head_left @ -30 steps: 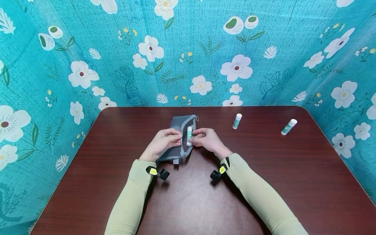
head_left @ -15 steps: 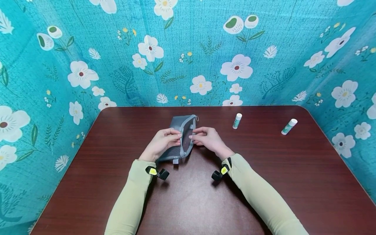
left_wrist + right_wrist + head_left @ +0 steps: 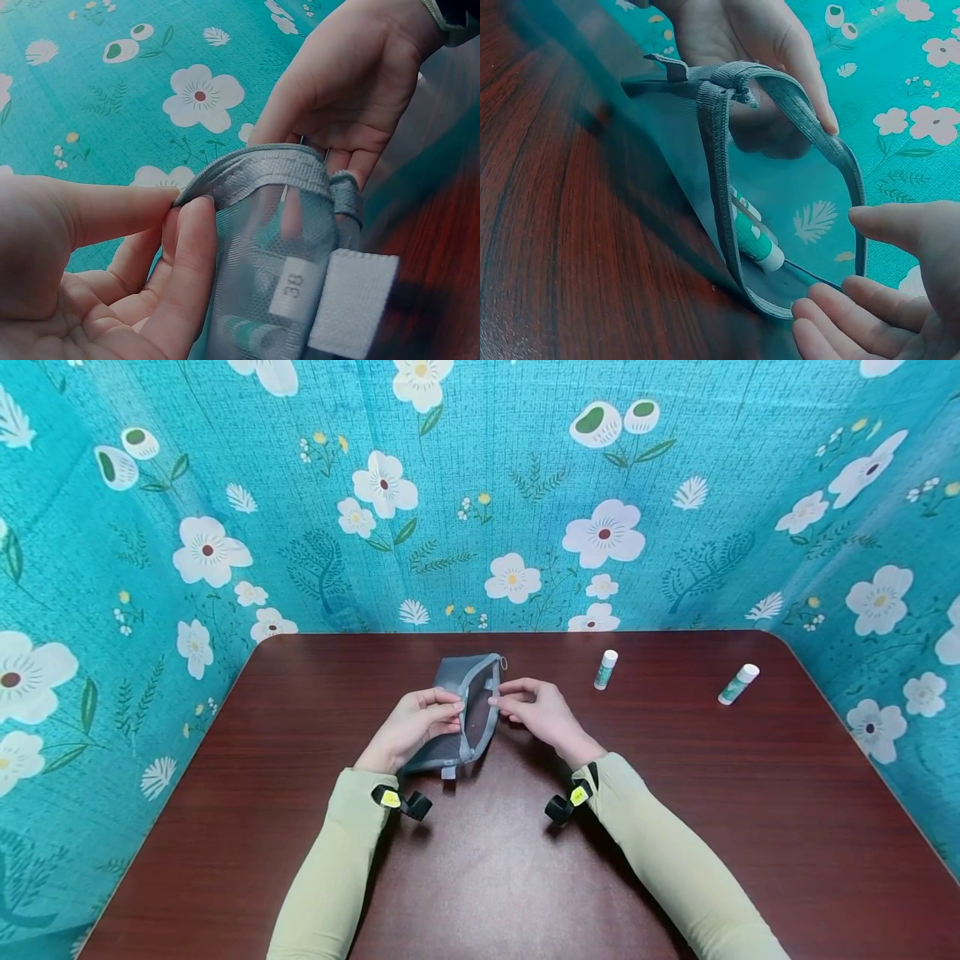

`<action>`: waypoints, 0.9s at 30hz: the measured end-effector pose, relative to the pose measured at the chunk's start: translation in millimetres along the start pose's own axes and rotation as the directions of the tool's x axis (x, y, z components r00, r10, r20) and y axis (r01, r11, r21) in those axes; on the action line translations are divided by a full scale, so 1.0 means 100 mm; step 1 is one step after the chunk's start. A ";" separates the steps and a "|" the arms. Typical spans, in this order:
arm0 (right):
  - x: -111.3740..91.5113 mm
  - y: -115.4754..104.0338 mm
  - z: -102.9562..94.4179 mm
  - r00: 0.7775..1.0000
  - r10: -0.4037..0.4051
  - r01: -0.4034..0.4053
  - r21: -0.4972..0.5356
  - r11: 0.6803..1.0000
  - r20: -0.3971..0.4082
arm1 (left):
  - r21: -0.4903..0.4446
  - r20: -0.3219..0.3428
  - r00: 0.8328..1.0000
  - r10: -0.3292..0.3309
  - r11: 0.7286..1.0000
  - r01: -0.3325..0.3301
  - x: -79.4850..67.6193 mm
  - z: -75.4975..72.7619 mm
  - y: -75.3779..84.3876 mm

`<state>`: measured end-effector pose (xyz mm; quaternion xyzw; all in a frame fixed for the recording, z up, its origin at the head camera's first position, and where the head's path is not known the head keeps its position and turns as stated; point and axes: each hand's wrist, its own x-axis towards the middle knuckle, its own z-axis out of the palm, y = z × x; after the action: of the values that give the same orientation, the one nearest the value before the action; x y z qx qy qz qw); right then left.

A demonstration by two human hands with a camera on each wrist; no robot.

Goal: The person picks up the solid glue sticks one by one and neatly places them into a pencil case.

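A grey mesh zip pouch point(image 3: 450, 673) lies on the table with its mouth spread wide. My left hand point(image 3: 412, 725) pinches the near-left rim of the mouth between thumb and fingers, as the left wrist view also shows. At the opposite rim is my right hand point(image 3: 542, 714), its fingers point(image 3: 870, 311) loosely bent and nothing held in them. Its thumb lies at the rim; whether it presses there I cannot tell. Inside the pouch rests a green-and-white glue stick point(image 3: 757, 244), showing through the mouth in the right wrist view and faintly through the mesh in the left.
Two more glue sticks stand apart on the dark red table point(image 3: 480, 877): one glue stick point(image 3: 606, 670) right of the pouch, another glue stick point(image 3: 738, 684) farther right. A turquoise flowered cloth point(image 3: 465, 493) hangs along the table's back and sides.
The glue stick in my right hand was let go into the pouch. The right hand then drew back slightly to the right, out of the mouth. The left hand stays at the rim.
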<state>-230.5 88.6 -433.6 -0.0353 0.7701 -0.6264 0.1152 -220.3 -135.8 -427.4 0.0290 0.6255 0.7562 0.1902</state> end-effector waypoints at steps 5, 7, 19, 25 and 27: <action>0.00 0.00 -0.02 1.000 -0.016 0.015 -0.025 1.000 -0.024 | -0.002 -0.003 1.000 -0.005 1.000 0.005 0.00 0.00 0.00; -0.01 -0.01 -0.03 0.999 -0.022 0.021 -0.027 0.999 -0.031 | -0.002 -0.005 1.000 -0.008 1.000 0.008 0.00 0.00 -0.01; -0.05 -0.02 -0.17 0.993 -0.078 0.072 -0.070 0.995 -0.087 | 0.019 -0.001 1.000 -0.008 1.000 0.008 -0.01 0.00 0.01; -0.08 -0.05 -0.26 0.991 -0.089 0.079 -0.106 0.991 -0.098 | 0.020 0.005 1.000 -0.004 1.000 0.004 0.00 -0.01 0.00; -0.09 -0.05 -0.28 0.991 -0.089 0.078 -0.111 0.991 -0.100 | 0.022 0.007 1.000 -0.004 1.000 0.003 0.00 -0.01 0.00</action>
<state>-228.9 116.1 -422.4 -0.0408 0.8053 -0.5897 0.0461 -220.9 -136.9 -428.1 0.0326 0.6329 0.7490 0.1934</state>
